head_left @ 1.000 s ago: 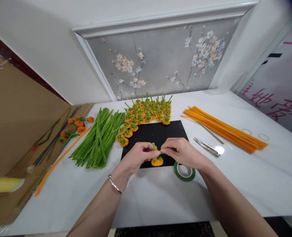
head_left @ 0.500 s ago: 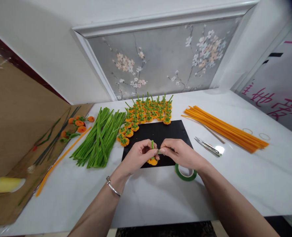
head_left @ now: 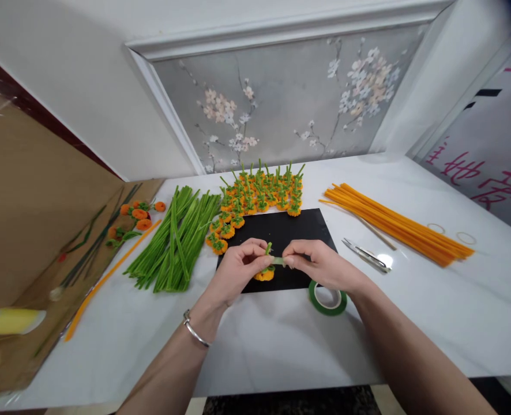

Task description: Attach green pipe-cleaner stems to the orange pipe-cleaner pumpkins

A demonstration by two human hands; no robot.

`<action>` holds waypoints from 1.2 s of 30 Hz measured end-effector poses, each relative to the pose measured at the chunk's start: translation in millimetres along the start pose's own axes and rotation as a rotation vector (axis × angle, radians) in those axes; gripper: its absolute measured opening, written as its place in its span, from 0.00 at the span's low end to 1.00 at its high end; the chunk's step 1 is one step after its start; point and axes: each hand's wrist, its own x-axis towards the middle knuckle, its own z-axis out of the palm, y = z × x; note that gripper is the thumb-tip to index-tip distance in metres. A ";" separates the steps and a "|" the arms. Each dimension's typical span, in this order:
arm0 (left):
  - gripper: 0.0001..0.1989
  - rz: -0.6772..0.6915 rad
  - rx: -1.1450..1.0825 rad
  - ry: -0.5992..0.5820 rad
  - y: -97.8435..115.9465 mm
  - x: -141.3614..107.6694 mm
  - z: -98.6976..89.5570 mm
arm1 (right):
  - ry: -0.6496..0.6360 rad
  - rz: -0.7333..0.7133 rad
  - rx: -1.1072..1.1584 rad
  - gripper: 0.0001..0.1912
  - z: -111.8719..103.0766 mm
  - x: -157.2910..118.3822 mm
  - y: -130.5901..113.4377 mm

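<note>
Between thumb and fingers, my left hand [head_left: 245, 266] pinches the green stem of an orange pipe-cleaner flower [head_left: 264, 274], whose bloom hangs downward over a black mat [head_left: 296, 227]. My right hand [head_left: 314, 262] is closed on the end of a short strip of pale green floral tape [head_left: 278, 261], which stretches across from the stem. A roll of green tape [head_left: 328, 300] lies just below my right hand, at the mat's edge. Many finished-looking orange flowers [head_left: 262, 199] stand upside down with stems up behind the mat.
Green pipe cleaners [head_left: 173, 242] lie in a pile at left, orange ones [head_left: 398, 225] in a bundle at right. Small snips [head_left: 365, 255] rest beside the mat. Several orange blooms [head_left: 141, 214] and a cardboard sheet [head_left: 82, 248] are at far left.
My right hand has drawn slightly away to the right, so more of the tape strip shows between the hands. The flower has tilted a little in my left hand.
</note>
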 end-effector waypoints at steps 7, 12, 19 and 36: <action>0.13 0.030 -0.110 -0.074 6.4 1.5 6.4 | -0.083 0.024 0.175 0.13 -7.7 2.5 -1.1; 0.14 -0.006 -0.219 -0.094 6.4 6.3 11.3 | -0.107 0.035 0.258 0.16 -12.1 4.7 -1.5; 0.15 -0.101 -0.303 -0.104 7.2 7.1 14.9 | -0.096 0.057 0.300 0.17 -13.0 4.2 2.1; 0.13 0.045 -0.178 -0.027 35.2 10.7 -17.5 | -0.007 0.168 -0.071 0.10 -22.0 -6.2 9.1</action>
